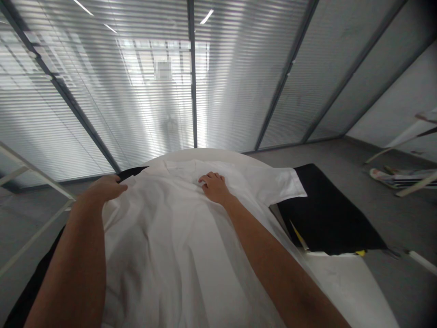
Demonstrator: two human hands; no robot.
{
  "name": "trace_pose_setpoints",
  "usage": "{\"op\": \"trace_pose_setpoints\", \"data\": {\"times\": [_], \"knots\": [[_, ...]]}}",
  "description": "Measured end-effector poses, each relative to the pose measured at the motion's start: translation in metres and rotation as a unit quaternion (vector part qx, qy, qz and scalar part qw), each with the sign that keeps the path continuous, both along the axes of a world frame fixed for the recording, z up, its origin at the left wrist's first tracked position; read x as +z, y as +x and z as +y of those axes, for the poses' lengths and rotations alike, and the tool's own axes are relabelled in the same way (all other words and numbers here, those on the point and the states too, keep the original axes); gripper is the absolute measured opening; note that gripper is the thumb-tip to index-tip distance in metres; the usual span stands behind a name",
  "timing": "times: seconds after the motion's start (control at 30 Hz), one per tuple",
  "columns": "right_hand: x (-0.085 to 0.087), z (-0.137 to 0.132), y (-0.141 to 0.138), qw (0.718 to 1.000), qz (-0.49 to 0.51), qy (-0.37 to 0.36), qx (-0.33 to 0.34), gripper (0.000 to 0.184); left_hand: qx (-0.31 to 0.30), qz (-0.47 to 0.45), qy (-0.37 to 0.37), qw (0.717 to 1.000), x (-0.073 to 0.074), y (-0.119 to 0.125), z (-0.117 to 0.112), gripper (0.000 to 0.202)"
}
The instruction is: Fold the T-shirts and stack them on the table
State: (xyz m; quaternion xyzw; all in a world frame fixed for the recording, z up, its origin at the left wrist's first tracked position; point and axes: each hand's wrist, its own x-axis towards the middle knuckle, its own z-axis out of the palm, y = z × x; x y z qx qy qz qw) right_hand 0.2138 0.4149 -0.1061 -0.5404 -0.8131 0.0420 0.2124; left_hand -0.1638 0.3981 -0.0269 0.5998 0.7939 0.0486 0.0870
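Note:
A white short-sleeved T-shirt (177, 218) lies spread over a white board (211, 154) with a rounded far end. Loose folds run down its body toward me. My left hand (105, 189) is at the shirt's left edge near the shoulder, its thumb apart from the fingers. On the upper part of the shirt rests my right hand (214, 187), fingers bent and spread with the tips on the fabric. The right sleeve (287, 184) lies flat, reaching over a black cloth (331, 214). Any left sleeve is hidden by my left hand and arm.
Beyond the board stands a glass partition with blinds (164, 105). A pale metal frame (37, 173) rises at the left. At the right are pale legs (416, 182) of another stand, with striped items (406, 179) near the floor. Dark fabric (37, 282) shows at lower left.

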Motion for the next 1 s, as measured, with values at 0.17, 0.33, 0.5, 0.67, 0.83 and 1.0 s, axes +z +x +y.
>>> {"op": "trace_pose_setpoints", "data": {"times": [0.17,0.33,0.5,0.67,0.83,1.0], "knots": [[0.000,0.001,-0.001,1.000,0.000,0.003,-0.005,0.030,0.006,-0.001,-0.046,0.999,0.010,0.006,-0.008,0.058],[0.000,0.001,-0.001,1.000,-0.009,0.000,-0.005,0.030,-0.010,-0.013,-0.059,0.998,-0.002,0.016,-0.007,0.046],[0.000,0.000,-0.001,1.000,-0.009,0.002,-0.001,0.031,0.041,0.017,-0.012,0.999,0.000,-0.002,-0.004,0.051],[0.001,-0.001,-0.001,1.000,-0.010,-0.001,-0.003,0.030,0.166,0.021,0.102,0.981,0.020,-0.008,-0.019,0.052],[0.003,-0.001,-0.001,1.000,-0.011,-0.006,-0.006,0.031,0.280,-0.003,0.271,0.921,0.033,-0.005,-0.037,0.052],[0.004,-0.002,-0.001,1.000,-0.012,-0.011,-0.009,0.031,0.293,-0.034,0.223,0.929,0.039,-0.014,-0.042,0.061]]}}
